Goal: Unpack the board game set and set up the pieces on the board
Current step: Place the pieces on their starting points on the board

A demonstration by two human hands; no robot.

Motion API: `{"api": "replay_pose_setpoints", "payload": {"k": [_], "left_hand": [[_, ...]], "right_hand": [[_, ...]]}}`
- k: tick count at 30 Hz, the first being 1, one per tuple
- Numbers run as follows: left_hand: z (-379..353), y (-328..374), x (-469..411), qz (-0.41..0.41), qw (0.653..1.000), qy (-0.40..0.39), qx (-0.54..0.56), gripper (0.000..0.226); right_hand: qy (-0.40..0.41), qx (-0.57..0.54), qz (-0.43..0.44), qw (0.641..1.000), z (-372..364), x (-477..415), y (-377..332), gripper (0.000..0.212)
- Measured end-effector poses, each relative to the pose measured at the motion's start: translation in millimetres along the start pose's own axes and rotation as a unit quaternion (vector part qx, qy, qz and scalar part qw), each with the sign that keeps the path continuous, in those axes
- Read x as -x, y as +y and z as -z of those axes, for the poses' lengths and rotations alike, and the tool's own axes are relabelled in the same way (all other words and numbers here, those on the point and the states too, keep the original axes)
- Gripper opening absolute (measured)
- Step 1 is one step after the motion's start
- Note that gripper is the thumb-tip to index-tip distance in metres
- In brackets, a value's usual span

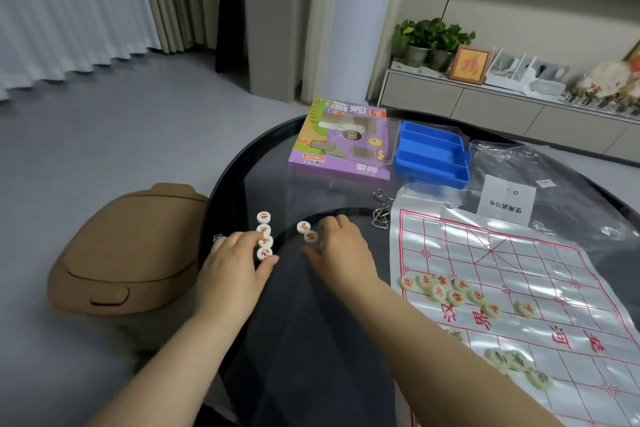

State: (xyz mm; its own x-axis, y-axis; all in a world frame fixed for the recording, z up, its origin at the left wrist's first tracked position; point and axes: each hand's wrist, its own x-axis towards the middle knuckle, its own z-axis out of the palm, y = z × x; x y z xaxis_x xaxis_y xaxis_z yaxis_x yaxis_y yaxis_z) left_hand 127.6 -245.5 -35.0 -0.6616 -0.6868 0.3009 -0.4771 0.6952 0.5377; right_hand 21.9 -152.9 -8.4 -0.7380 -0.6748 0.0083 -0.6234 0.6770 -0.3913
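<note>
A plastic board sheet (pixel 540 291) with a red grid lies on the right of the round black table (pixel 263 163). Several cream discs with red characters (pixel 453 289) sit in a loose cluster on it, and three more (pixel 516 362) lie nearer me. On the bare table at left a short column of red-marked discs (pixel 264 224) stands in line; my left hand (pixel 235 263) touches its near end with thumb and fingers. My right hand (pixel 337 246) rests beside two more discs (pixel 306 231), fingers loosely curved; whether it holds one I cannot tell.
The purple game box (pixel 341 144) and a blue plastic tray (pixel 433 158) stand at the table's far side. A metal wire puzzle (pixel 381 208), a clear bag with a paper slip (pixel 507 199), and a tan stool (pixel 131 250) left of the table are nearby.
</note>
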Motion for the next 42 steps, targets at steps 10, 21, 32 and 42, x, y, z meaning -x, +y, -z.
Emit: {"api": "replay_pose_setpoints", "payload": {"k": [10,21,32,42], "left_hand": [[-4,6,-8,0.024,0.998,-0.012,-0.060,0.042],[-3,5,-11,0.003,1.000,-0.018,-0.008,0.025],[10,10,-31,-0.034,0.990,-0.133,-0.029,0.018],[3,39,-7,-0.119,0.989,-0.087,0.006,0.016]], "right_hand": [[0.004,0.014,0.019,1.000,-8,-9,-3,0.032],[-0.004,-0.015,0.050,0.999,7,5,16,0.029],[-0.047,0.061,0.075,0.994,32,34,51,0.033],[-0.045,0.037,0.101,0.993,48,49,67,0.033]]}}
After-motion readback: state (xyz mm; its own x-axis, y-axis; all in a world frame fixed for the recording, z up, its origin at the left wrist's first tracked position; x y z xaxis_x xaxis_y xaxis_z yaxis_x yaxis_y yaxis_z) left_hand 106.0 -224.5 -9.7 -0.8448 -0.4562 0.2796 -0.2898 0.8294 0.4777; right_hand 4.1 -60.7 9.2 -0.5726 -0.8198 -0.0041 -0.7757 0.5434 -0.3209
